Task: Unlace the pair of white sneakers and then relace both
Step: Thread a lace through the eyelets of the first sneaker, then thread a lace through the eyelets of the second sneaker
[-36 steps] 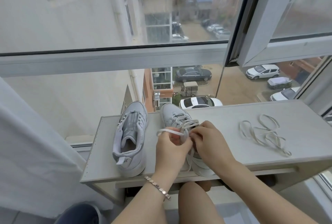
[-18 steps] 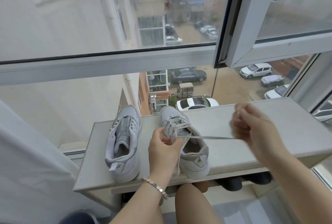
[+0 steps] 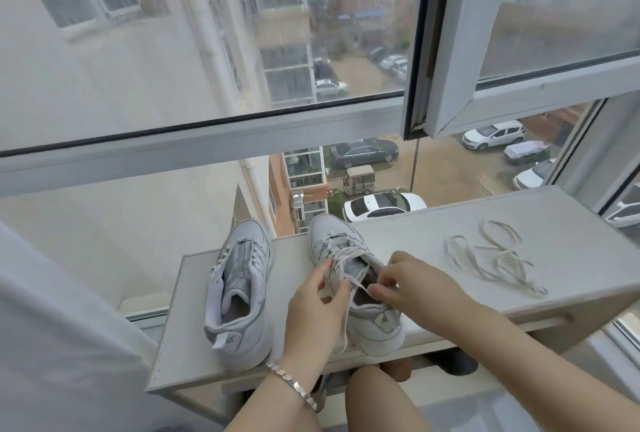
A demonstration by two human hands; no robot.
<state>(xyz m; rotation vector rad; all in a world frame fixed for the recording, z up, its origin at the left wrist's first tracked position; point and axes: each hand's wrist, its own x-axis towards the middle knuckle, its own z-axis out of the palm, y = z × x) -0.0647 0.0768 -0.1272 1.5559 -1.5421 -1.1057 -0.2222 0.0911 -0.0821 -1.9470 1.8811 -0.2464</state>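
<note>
Your left hand point(image 3: 318, 307) and right hand point(image 3: 412, 282) meet over the half-laced sneaker point(image 3: 329, 229), each pinching a strand of its flat woven lace point(image 3: 349, 252) between thumb and curled fingers. The sneaker's heel sits at the front edge of the pale matte shelf point(image 3: 415, 234) and its toe at the far edge by the glass. The unlaced sneaker point(image 3: 242, 293) stands just beside it at 9 o'clock. Bare shelf lies open at 3 o'clock as far as the coiled loose lace point(image 3: 498, 258). Half a second ago your right hand held the strand taut out at 3 o'clock; it is now back at the tongue.
</note>
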